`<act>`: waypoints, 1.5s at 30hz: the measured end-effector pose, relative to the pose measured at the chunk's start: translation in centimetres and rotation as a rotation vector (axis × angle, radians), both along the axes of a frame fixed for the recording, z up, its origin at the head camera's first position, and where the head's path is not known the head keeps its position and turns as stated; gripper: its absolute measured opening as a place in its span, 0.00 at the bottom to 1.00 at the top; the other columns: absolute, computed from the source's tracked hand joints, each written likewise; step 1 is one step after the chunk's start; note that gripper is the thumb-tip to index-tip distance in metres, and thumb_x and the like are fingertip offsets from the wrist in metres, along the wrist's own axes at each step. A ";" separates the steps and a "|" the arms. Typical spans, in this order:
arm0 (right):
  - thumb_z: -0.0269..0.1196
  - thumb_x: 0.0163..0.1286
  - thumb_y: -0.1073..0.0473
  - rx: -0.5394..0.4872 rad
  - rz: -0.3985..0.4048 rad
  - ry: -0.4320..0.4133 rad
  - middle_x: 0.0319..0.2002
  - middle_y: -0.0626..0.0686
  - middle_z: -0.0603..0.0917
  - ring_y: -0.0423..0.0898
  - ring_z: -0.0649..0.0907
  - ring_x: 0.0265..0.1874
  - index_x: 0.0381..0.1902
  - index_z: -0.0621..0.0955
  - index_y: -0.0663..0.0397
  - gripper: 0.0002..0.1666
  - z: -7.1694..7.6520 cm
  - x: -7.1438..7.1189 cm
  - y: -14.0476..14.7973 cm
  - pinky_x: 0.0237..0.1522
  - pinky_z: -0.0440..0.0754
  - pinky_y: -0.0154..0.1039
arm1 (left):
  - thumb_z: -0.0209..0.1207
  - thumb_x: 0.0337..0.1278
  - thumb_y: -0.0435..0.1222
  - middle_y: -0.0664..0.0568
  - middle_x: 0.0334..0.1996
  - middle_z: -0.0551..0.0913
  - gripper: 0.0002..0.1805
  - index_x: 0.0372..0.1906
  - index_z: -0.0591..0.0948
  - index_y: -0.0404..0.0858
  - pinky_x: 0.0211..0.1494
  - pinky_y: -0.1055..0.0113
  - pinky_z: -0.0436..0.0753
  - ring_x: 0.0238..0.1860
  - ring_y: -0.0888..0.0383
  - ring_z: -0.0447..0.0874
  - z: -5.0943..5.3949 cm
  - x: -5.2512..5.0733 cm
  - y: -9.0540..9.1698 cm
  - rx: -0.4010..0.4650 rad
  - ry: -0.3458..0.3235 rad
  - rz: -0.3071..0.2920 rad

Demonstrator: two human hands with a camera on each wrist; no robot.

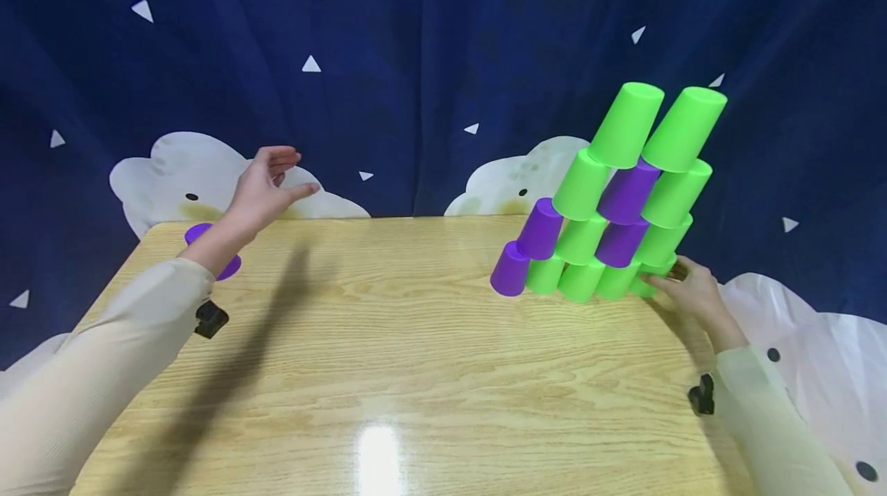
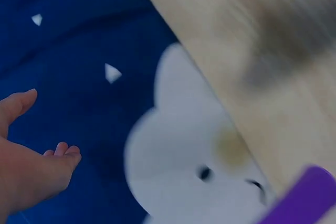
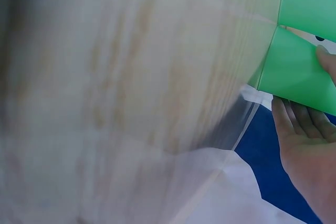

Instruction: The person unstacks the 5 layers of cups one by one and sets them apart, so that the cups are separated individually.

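A leaning-looking stack of upside-down green cups (image 1: 627,126) and purple cups (image 1: 540,230) stands at the table's right rear, with two green cups on top. At the stack's lower right, my right hand (image 1: 696,296) grips the end green cup (image 3: 291,69) of the bottom row, thumb on one side and fingers on the other. My left hand (image 1: 259,192) is raised over the left rear of the table, thumb spread from its fingers, holding nothing. Something purple (image 1: 229,268), partly hidden behind the left forearm, is on the table; the left wrist view shows a purple cup (image 2: 310,198).
The wooden table (image 1: 388,342) has its back edge against a dark blue curtain (image 1: 388,57) with white triangles and cloud shapes. Dark camera mounts (image 1: 211,320) sit at both wrists. The stack stands close to the table's right edge.
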State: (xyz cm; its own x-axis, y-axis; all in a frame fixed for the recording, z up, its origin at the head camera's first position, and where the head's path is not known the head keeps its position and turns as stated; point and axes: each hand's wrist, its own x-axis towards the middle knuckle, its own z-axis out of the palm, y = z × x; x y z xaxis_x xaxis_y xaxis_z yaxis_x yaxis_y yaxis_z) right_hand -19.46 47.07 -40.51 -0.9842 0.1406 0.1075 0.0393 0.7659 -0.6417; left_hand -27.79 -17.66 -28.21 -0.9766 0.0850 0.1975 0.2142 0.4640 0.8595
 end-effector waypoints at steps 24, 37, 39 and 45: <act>0.66 0.68 0.49 -0.016 0.013 0.007 0.58 0.75 0.74 0.69 0.75 0.56 0.64 0.68 0.75 0.40 -0.1 -0.2 0.1 0.39 0.71 0.19 | 0.65 0.61 0.41 0.49 0.66 0.71 0.34 0.68 0.66 0.36 0.66 0.76 0.66 0.67 0.60 0.68 5.8 -1.2 22.5 0.031 0.172 -0.402; 0.65 0.69 0.48 -0.020 0.017 -0.016 0.59 0.75 0.73 0.69 0.73 0.58 0.68 0.65 0.74 0.43 0.2 -0.4 -0.1 0.54 0.77 0.53 | 0.65 0.61 0.47 0.60 0.66 0.70 0.36 0.70 0.63 0.44 0.60 0.83 0.66 0.66 0.70 0.64 10.0 -0.5 31.4 0.014 0.120 -0.477; 0.65 0.69 0.48 -0.021 0.018 -0.019 0.59 0.74 0.73 0.69 0.73 0.58 0.68 0.65 0.74 0.43 0.1 -0.4 -0.1 0.52 0.78 0.46 | 0.66 0.60 0.48 0.61 0.66 0.70 0.37 0.70 0.64 0.44 0.58 0.84 0.66 0.65 0.71 0.65 10.5 -0.4 32.4 0.000 0.119 -0.462; 0.66 0.67 0.49 -0.013 0.015 0.009 0.58 0.74 0.75 0.68 0.75 0.57 0.65 0.67 0.73 0.41 0.1 -0.5 -0.3 0.41 0.73 0.22 | 0.67 0.58 0.48 0.63 0.60 0.73 0.37 0.69 0.65 0.45 0.51 0.85 0.70 0.59 0.72 0.71 11.4 -0.4 34.2 -0.023 0.117 -0.418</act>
